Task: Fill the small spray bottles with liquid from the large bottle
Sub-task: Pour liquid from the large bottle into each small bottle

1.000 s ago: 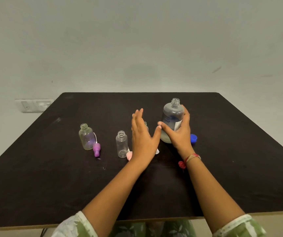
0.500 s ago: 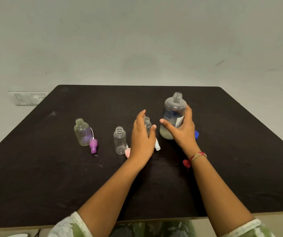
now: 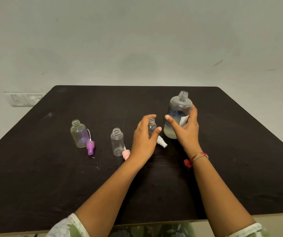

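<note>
My right hand [image 3: 186,130] grips the large clear bottle [image 3: 178,108], which stands uncapped and upright with a little liquid at its bottom. My left hand [image 3: 145,136] curls round a small clear spray bottle [image 3: 151,125] just left of it; the bottle's lower part is hidden by my fingers. Another small bottle [image 3: 117,142] stands open further left, a pink spray cap [image 3: 126,153] lying at its foot. A wider small bottle [image 3: 79,134] stands at the far left beside a purple spray cap [image 3: 90,147]. A white spray cap [image 3: 162,143] lies between my hands.
All of this sits on a black table [image 3: 239,151] against a pale wall. A wall socket plate [image 3: 23,99] is at the left beyond the table edge. A red thread band circles my right wrist.
My left hand went from flat and raised to curled round the small bottle. The camera view shifted slightly, and my right hand kept its hold on the large bottle.
</note>
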Available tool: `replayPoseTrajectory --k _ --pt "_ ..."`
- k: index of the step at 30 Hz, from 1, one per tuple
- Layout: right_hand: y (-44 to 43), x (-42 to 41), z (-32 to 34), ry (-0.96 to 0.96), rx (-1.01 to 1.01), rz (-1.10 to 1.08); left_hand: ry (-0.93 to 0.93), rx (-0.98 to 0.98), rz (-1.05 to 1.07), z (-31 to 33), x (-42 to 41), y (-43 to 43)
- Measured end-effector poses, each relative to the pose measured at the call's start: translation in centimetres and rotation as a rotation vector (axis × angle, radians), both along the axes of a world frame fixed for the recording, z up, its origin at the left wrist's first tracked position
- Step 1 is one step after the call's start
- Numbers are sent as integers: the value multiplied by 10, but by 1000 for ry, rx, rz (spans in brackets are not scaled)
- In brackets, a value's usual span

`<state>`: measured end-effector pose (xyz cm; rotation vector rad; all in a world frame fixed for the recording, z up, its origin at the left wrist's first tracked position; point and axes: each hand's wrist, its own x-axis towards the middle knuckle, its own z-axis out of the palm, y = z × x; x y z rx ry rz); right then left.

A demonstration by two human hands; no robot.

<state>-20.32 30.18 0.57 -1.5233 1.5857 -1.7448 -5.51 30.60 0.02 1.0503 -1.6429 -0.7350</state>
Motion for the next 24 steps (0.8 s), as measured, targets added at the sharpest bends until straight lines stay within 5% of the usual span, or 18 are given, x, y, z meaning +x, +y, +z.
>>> replayPoseTrajectory --k 24 --pt "2 3 3 47 -29 13 2 2 -13 0 -1 2"
